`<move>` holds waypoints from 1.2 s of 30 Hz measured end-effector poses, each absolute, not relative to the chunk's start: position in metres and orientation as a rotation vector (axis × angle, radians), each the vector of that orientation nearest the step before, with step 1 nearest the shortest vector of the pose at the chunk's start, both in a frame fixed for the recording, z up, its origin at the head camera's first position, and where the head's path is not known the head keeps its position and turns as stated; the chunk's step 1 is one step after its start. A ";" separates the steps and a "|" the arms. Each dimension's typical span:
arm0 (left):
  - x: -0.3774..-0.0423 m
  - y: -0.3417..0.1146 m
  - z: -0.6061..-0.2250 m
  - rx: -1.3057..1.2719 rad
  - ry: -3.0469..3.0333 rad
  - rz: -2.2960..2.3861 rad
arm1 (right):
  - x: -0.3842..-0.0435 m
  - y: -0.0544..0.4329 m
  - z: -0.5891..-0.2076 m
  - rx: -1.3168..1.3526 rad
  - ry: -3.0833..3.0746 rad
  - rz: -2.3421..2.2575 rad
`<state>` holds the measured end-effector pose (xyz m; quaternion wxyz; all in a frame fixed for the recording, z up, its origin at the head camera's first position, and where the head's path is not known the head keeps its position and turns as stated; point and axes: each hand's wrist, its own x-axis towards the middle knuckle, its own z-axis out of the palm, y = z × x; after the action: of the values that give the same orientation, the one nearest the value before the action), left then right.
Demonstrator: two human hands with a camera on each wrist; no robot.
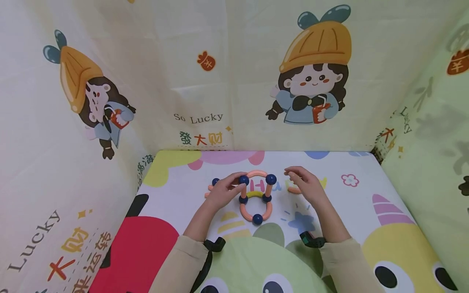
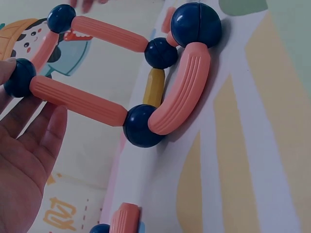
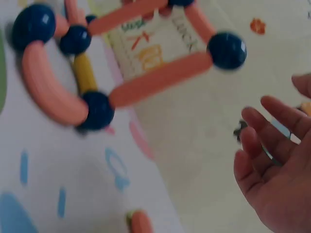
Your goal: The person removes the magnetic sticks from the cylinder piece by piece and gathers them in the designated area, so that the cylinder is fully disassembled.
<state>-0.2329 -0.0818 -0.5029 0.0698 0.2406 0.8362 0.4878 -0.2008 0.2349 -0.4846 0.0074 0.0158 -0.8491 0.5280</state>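
A ball-and-stick toy frame [image 1: 269, 190] of dark blue balls and salmon sticks stands on the printed mat. Its lower loop has curved salmon sticks and a yellow curved stick [image 2: 154, 87]; two straight sticks rise from it to a top curved stick [image 1: 257, 173]. My left hand [image 1: 224, 190] pinches the upper left blue ball [image 2: 20, 77] between thumb and fingers. To the right of the frame, my right hand [image 1: 307, 185] hovers apart from it, fingers loosely bent and holding nothing. In the right wrist view a gap separates those fingers from the upper right ball [image 3: 227, 50].
Beyond my left hand lie more toy pieces, among them a blue ball [image 1: 215, 182], partly hidden. A loose salmon stick [image 1: 294, 190] lies under my right hand. Printed cloth walls [image 1: 249, 134] border the mat [image 1: 322, 207] at the back and sides.
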 end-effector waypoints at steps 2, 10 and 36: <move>-0.233 -0.082 -0.503 0.724 2.515 1.471 | -0.201 0.224 -0.476 0.226 -2.653 1.666; -0.235 -0.080 -0.507 0.719 2.494 1.474 | -0.204 0.195 -0.473 0.457 -2.752 1.631; -0.235 -0.080 -0.506 0.720 2.522 1.477 | -0.205 0.147 -0.499 -0.016 -2.447 1.747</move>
<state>-0.2347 -0.0799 -0.5063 0.0659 0.2388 0.8360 0.4896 -0.2048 0.1469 -0.4994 0.0672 -0.0053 -0.8120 0.5798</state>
